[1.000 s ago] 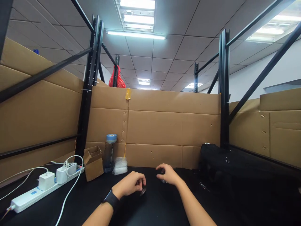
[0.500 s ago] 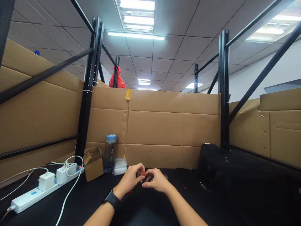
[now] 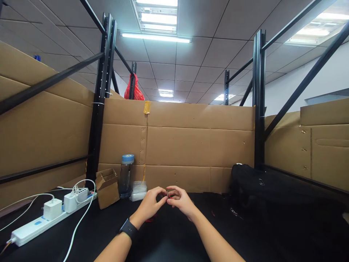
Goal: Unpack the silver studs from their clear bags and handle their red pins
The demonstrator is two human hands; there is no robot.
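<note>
My left hand (image 3: 151, 202) and my right hand (image 3: 181, 203) meet above the black tabletop, fingertips close together. Between them is a small thin metallic piece (image 3: 167, 193), upright, pinched by thumb and fingers from both sides. A bit of red shows beside it at the right fingertips. The piece is too small to name, and the fingers partly hide it. Something red (image 3: 149, 220) lies on the black cloth below, half covered by my left hand. A dark watch (image 3: 129, 229) is on my left wrist.
On the left lie a white power strip (image 3: 27, 231) with chargers and a looping white cable (image 3: 79, 222). An open cardboard box (image 3: 108, 191), a blue-lidded bottle (image 3: 127, 178) and clear plastic bags (image 3: 139, 191) stand behind. At right sits a black bag (image 3: 253, 189). Cardboard walls (image 3: 185, 149) surround the table.
Both hands have risen slightly, and the fingers have straightened around the small piece, which now shows as a thin upright edge. The whole view has shifted a little.
</note>
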